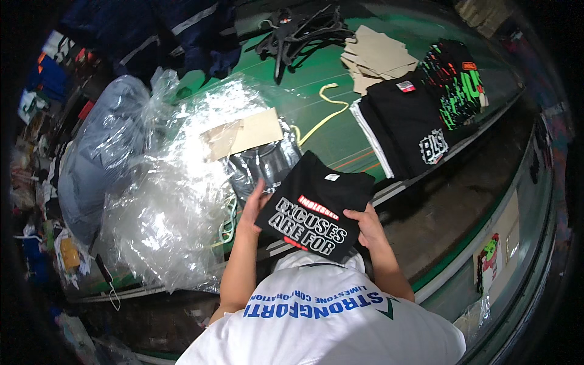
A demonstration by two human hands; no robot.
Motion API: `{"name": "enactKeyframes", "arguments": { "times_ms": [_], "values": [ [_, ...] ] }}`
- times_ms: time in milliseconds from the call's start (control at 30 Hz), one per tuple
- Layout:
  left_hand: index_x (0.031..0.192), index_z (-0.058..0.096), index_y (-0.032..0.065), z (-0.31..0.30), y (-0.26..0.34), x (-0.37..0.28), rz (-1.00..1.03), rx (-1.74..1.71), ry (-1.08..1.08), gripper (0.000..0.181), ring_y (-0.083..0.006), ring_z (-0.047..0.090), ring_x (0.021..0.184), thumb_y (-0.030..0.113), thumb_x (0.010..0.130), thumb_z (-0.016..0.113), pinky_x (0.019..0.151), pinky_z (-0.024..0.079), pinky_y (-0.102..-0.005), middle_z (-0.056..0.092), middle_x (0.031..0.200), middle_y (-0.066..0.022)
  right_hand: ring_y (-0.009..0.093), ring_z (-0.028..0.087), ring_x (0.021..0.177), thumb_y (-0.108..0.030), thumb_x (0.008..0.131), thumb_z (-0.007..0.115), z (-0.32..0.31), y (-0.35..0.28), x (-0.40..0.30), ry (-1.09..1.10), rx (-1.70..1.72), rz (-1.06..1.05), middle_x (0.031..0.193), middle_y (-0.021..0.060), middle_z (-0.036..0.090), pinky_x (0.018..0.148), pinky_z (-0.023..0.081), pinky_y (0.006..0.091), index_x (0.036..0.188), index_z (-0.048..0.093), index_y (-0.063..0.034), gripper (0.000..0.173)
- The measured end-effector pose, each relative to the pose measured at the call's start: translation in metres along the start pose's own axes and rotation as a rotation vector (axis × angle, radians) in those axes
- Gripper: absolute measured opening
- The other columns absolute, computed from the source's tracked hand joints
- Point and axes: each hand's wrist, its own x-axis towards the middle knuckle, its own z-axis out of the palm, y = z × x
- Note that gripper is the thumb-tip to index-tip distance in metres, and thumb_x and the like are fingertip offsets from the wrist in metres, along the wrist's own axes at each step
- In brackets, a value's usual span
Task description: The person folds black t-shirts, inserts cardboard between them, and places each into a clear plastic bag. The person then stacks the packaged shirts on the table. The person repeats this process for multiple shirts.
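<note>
Both of my hands hold a folded black T-shirt (315, 182) by its sides, just in front of my body. White outlined lettering and red patches mark its front, and a pale label sits at the neck. My left hand (254, 207) grips the left side, its fingers partly behind the cloth. My right hand (367, 226) pinches the right side, thumb on top. Beyond my left hand lies a black garment in clear plastic (262, 164), with a tan cardboard sheet (255, 132) on it. Folded black shirts (392, 123) are stacked beyond my right hand.
The green table (315, 73) carries clear plastic bags (159, 223), a yellow cord (331, 113), black hangers (296, 39), tan cardboard sheets (381, 52) and shirts with neon prints (456, 84). A grey plastic-wrapped bundle (102, 150) stands left. Dark blue fabric (155, 36) lies at the back.
</note>
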Motion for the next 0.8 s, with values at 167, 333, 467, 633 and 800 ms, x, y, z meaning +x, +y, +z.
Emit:
{"name": "enactKeyframes", "arguments": {
  "times_ms": [167,333,467,633,800],
  "values": [
    [0.135,0.059,-0.0009,0.039,-0.024,0.023,-0.055,0.679,0.032,0.048,-0.0196,0.073,0.098,0.008,0.089,0.071,0.088,0.059,-0.0322,0.073,0.118,-0.0118,0.023,0.06,0.121,0.005,0.087,0.065,-0.043,-0.038,0.021,-0.113,-0.297,-0.102,0.135,0.014,0.062,0.106,0.047,0.037,0.141,0.049,0.0036,0.056],
    [0.151,0.041,-0.0004,0.121,-0.031,0.03,0.189,0.7,-0.067,0.071,-0.0184,0.058,0.127,0.0,0.088,0.073,0.107,0.046,-0.0329,0.058,0.142,-0.0102,0.022,0.06,0.121,0.004,0.083,0.07,-0.057,-0.148,0.032,-0.22,-0.341,-0.29,0.134,0.0134,0.062,0.106,0.046,0.0354,0.141,0.05,0.0032,0.062],
    [0.153,0.037,0.0,0.228,-0.056,0.073,0.428,0.59,-0.197,0.072,-0.0214,0.053,0.132,0.004,0.09,0.071,0.111,0.042,-0.0368,0.052,0.147,-0.0105,0.025,0.054,0.13,-0.004,0.079,0.072,-0.078,-0.269,0.034,-0.266,-0.281,-0.629,0.145,0.0162,0.054,0.116,0.036,0.0369,0.151,0.039,0.0056,0.08],
    [0.151,0.036,0.0061,0.306,-0.099,0.161,0.509,0.426,-0.045,0.062,-0.0238,0.065,0.116,0.003,0.095,0.065,0.096,0.057,-0.0401,0.062,0.133,-0.0141,0.025,0.055,0.129,0.0,0.083,0.07,-0.172,-0.344,0.069,-0.334,-0.334,-0.494,0.148,0.0167,0.05,0.114,0.038,0.039,0.154,0.037,0.0,0.078],
    [0.151,0.035,0.0099,0.285,-0.136,0.238,0.559,0.386,0.199,0.064,-0.0221,0.069,0.107,-0.006,0.094,0.059,0.089,0.061,-0.0376,0.066,0.122,-0.0129,0.018,0.06,0.118,0.006,0.087,0.067,-0.228,-0.309,0.14,-0.203,-0.562,-0.468,0.133,0.0124,0.062,0.105,0.046,0.0319,0.143,0.052,-0.0014,0.059]
  ]
}}
